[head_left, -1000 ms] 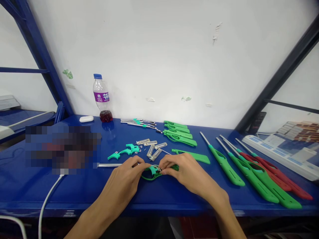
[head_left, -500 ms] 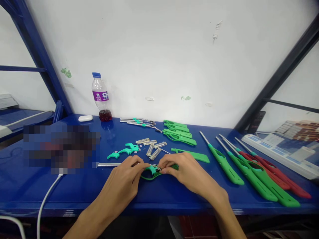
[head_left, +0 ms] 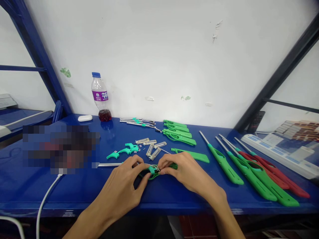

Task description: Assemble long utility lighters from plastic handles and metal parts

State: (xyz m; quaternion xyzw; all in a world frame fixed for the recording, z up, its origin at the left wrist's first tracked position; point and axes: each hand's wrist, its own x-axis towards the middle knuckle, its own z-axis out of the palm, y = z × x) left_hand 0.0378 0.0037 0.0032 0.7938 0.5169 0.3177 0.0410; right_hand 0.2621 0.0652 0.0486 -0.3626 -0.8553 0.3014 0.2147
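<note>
Near the table's front edge, a green lighter shell (head_left: pixel 155 176) with a metal tube (head_left: pixel 109 165) pointing left lies between my hands. My left hand (head_left: pixel 127 179) pinches a teal trigger piece (head_left: pixel 151 170) at the shell's opening, thumb below and fingers above. My right hand (head_left: pixel 180 169) is closed on the shell's right part, its fingertips by thin wires and a small black part. Its palm side hides much of the shell. Several clear fuel tanks (head_left: pixel 160 144) and loose teal triggers (head_left: pixel 114 155) lie just behind my hands.
Green shell halves (head_left: pixel 191 155) and thin metal rods (head_left: pixel 136 121) lie farther back. Finished-looking green lighters (head_left: pixel 225 164) and red ones (head_left: pixel 290 177) are on the right, beside a white power strip (head_left: pixel 279 156). A bottle (head_left: pixel 100 99) stands at the back left; a white cable (head_left: pixel 47 196) hangs in front.
My left thumb has moved down and away from its fingers, against the teal trigger piece, which has tilted slightly. My right hand has barely moved.
</note>
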